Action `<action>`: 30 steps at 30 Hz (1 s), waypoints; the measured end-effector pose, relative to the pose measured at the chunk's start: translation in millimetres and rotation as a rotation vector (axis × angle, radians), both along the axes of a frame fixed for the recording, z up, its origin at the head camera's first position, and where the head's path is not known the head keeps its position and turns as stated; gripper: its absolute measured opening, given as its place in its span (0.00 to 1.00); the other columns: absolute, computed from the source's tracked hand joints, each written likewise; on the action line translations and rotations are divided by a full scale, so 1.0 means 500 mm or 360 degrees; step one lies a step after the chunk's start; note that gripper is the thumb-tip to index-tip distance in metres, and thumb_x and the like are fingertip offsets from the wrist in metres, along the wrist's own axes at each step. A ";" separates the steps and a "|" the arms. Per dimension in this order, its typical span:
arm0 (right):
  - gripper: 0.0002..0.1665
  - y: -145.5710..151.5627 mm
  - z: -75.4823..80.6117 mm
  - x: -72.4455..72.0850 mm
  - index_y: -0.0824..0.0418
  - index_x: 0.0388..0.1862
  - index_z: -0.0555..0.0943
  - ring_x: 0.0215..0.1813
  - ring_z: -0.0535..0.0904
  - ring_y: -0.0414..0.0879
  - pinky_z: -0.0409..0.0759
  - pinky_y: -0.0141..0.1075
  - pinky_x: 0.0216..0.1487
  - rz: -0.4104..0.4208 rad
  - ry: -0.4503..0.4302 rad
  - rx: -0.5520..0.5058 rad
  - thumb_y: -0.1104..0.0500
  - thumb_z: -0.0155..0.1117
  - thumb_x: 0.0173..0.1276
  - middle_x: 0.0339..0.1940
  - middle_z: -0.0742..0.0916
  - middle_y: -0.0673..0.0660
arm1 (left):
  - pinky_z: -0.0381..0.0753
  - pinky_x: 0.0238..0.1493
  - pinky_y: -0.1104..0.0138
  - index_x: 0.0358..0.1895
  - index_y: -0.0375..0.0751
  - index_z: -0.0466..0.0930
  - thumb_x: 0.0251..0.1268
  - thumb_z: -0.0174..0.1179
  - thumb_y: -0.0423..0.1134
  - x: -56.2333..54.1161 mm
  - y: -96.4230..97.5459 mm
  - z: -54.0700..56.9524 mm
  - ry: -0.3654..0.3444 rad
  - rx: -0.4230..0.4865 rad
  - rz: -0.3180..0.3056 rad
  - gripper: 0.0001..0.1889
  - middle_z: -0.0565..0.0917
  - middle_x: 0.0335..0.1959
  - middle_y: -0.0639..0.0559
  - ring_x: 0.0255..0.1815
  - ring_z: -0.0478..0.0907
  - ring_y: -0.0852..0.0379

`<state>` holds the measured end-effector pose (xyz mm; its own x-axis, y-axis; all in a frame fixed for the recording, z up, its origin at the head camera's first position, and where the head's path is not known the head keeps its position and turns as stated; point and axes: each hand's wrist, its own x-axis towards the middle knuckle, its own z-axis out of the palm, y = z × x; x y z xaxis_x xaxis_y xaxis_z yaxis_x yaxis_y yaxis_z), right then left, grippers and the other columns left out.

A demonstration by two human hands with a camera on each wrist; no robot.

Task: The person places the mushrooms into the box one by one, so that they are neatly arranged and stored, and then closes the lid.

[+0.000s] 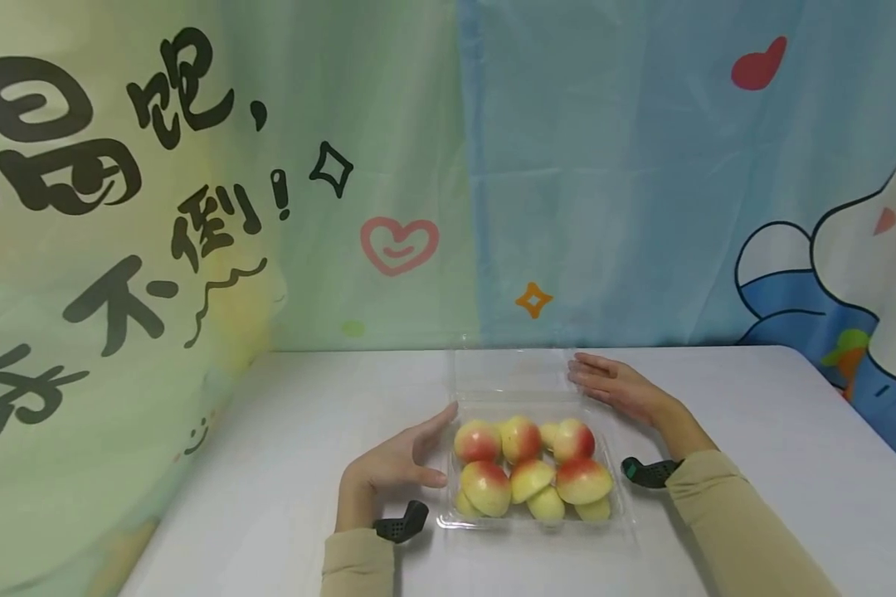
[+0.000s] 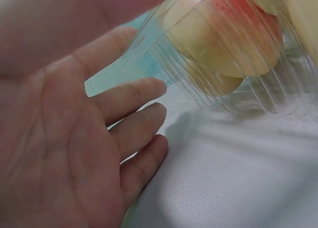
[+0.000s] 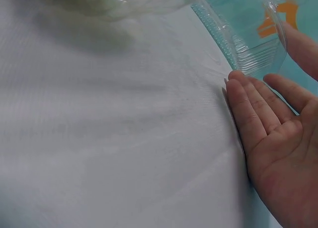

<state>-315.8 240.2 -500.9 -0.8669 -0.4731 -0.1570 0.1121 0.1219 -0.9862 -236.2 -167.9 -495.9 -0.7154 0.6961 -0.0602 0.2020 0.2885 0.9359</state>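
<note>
A clear plastic clamshell box [image 1: 455, 522] sits on the white table, its lid [image 1: 515, 371] raised at the back. Inside lie several yellow-and-red peach-like fruits [image 1: 487, 487], some of them dome-shaped like halves. My left hand [image 1: 397, 458] is at the box's left side, thumb and index finger spread, fingertips right at the wall. In the left wrist view the fingers [image 2: 131, 99] extend beside the ribbed plastic, and the palm holds nothing. My right hand [image 1: 618, 388] is at the lid's right edge, fingers extended; its fingertips [image 3: 237, 76] overlap the lid's ribbed side in the right wrist view.
The white table [image 1: 291, 497] spreads out around the box. Behind it hangs a printed curtain [image 1: 605, 207] with cartoon figures and large characters. Black wrist devices [image 1: 403, 522] sit on both forearms, at the cuffs of beige sleeves [image 1: 747, 514].
</note>
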 end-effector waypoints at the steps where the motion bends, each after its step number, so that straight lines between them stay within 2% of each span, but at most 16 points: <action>1: 0.40 0.002 0.001 0.001 0.66 0.77 0.41 0.61 0.69 0.24 0.72 0.19 0.56 -0.0002 0.0001 0.0011 0.60 0.49 0.75 0.78 0.51 0.65 | 0.42 0.77 0.58 0.76 0.54 0.45 0.48 0.72 0.41 0.000 0.001 0.000 -0.0005 0.0005 -0.0007 0.54 0.46 0.77 0.64 0.78 0.40 0.63; 7: 0.42 0.009 0.010 -0.002 0.67 0.77 0.41 0.56 0.71 0.20 0.74 0.20 0.54 -0.0019 0.0048 0.0040 0.61 0.51 0.74 0.78 0.48 0.66 | 0.41 0.77 0.56 0.76 0.51 0.44 0.48 0.72 0.42 0.001 0.004 0.004 -0.0035 0.0044 -0.0039 0.54 0.46 0.78 0.58 0.78 0.40 0.61; 12: 0.43 0.007 0.017 -0.006 0.63 0.77 0.42 0.57 0.70 0.20 0.74 0.20 0.56 -0.0061 0.0074 0.0044 0.59 0.54 0.73 0.79 0.48 0.63 | 0.42 0.77 0.55 0.76 0.49 0.44 0.47 0.73 0.41 -0.002 0.003 0.004 -0.0042 0.0063 -0.0036 0.55 0.46 0.78 0.54 0.78 0.40 0.60; 18: 0.43 0.004 0.027 0.005 0.61 0.77 0.44 0.57 0.71 0.21 0.74 0.20 0.55 -0.0134 0.0137 0.0046 0.58 0.55 0.72 0.79 0.50 0.62 | 0.41 0.77 0.55 0.77 0.46 0.44 0.48 0.72 0.40 -0.002 0.004 0.001 -0.0034 0.0062 -0.0043 0.55 0.46 0.78 0.54 0.78 0.40 0.60; 21: 0.43 0.003 0.033 0.014 0.61 0.77 0.44 0.61 0.70 0.23 0.74 0.20 0.55 -0.0177 0.0166 0.0031 0.58 0.54 0.73 0.78 0.50 0.62 | 0.41 0.77 0.55 0.77 0.48 0.44 0.48 0.72 0.40 -0.001 0.004 0.000 -0.0031 0.0068 -0.0042 0.55 0.46 0.78 0.53 0.78 0.40 0.61; 25: 0.42 -0.003 0.045 0.025 0.60 0.77 0.45 0.69 0.66 0.31 0.72 0.20 0.55 -0.0237 0.0224 0.0053 0.57 0.55 0.73 0.78 0.52 0.61 | 0.41 0.77 0.55 0.76 0.50 0.45 0.47 0.73 0.40 -0.001 0.003 -0.002 -0.0034 0.0078 -0.0044 0.55 0.47 0.78 0.54 0.78 0.41 0.60; 28: 0.41 -0.009 0.057 0.032 0.59 0.76 0.47 0.71 0.65 0.37 0.71 0.20 0.56 -0.0268 0.0311 0.0063 0.57 0.55 0.72 0.78 0.53 0.61 | 0.41 0.77 0.54 0.76 0.47 0.44 0.47 0.73 0.40 -0.001 0.005 0.000 -0.0029 0.0085 -0.0043 0.55 0.47 0.78 0.54 0.78 0.40 0.60; 30: 0.40 -0.011 0.065 0.036 0.60 0.76 0.48 0.70 0.66 0.37 0.72 0.20 0.56 -0.0275 0.0372 0.0055 0.59 0.55 0.72 0.77 0.54 0.62 | 0.41 0.77 0.54 0.76 0.45 0.44 0.47 0.73 0.40 -0.001 0.006 0.001 -0.0021 0.0080 -0.0040 0.55 0.47 0.78 0.54 0.78 0.40 0.60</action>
